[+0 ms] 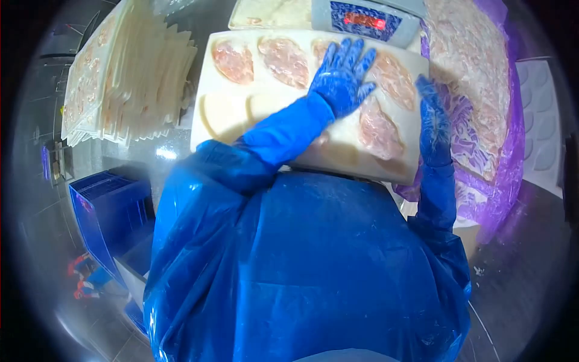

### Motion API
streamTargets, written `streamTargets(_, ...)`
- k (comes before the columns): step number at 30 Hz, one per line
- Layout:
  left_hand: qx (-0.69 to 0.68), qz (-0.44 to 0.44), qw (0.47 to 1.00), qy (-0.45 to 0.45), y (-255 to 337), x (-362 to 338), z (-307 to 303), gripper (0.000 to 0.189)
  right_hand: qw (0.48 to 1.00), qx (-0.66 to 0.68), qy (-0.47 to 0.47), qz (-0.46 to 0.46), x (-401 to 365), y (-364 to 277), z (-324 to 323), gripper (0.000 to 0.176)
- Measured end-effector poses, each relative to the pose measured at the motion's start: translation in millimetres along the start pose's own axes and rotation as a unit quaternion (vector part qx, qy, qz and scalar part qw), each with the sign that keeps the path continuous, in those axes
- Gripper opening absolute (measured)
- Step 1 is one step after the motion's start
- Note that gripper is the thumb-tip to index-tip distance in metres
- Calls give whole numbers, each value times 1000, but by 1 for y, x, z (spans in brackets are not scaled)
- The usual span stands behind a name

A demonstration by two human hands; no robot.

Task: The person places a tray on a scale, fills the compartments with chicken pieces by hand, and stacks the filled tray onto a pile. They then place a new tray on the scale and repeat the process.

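Observation:
A white molded tray (226, 136) with shaped hollows lies in front of me. Several flat pieces of raw meat, like chicken fillets, sit in its hollows, among them one fillet (283, 63) in the far row and another fillet (381, 130) in the near row. My left hand (344, 78), in a blue glove, is spread palm down over the far row and partly covers a fillet; its exact contact is hidden. Alongside the tray's right edge, my right hand (433, 117) has its gloved fingers stretched out. Two hollows at the left show no meat.
A scale (374, 21) with a lit red display stands behind the tray. On the right, purple film (509, 145) lines a large mass of raw meat (470, 60). Stacked trays (139, 78) stand at left, a blue crate (108, 211) below them, another molded tray (537, 114) far right.

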State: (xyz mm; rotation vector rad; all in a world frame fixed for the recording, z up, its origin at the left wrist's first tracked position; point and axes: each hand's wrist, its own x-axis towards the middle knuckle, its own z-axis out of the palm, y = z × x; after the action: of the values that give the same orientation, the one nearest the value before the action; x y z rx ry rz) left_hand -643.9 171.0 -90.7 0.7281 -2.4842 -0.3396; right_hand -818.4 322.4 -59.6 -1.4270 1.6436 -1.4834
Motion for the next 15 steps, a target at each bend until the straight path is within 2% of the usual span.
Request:
streamTargets(2, 75, 46, 996, -30, -8, 15, 12, 69, 998, 27, -12, 52, -22, -2, -21, 41)
streamTargets(3, 60, 71, 995, -23, -16, 19, 11, 66, 991, -137, 6, -3, -27, -18, -23, 32)
streamTargets(4, 61, 71, 995, -22, -18, 17, 7, 66, 991, -136, 6, -5, -32, -26, -25, 32)
streamTargets(6, -58, 53, 996, -33, -18, 12, -2, 65, 988, -142, 6, 60, -41, -39, -28, 21)
streamTargets(7, -71, 36, 997, -18, 7, 7, -28, 57, 989, -131, 22, 68, -43, -52, -23, 18)
streamTargets(8, -70, 38, 997, -23, 21, -6, -34, 57, 989, -127, 25, 71, -45, -51, -20, 18)
streamTargets(10, -271, 93, 947, -148, 43, -30, -40, 49, 968, -211, -93, -96, -50, -49, -17, 24)
streamTargets(11, -272, 90, 947, -149, 54, -40, -43, 49, 952, -251, -90, -147, -55, -43, -10, 28)
streamTargets(13, -16, 90, 986, -141, 69, -54, -51, 42, 946, -270, -105, -146, -58, -44, -17, 29)
streamTargets(15, 8, 67, 989, -134, 77, -57, -62, 44, 946, -277, -125, -115, -63, -41, -26, 31)
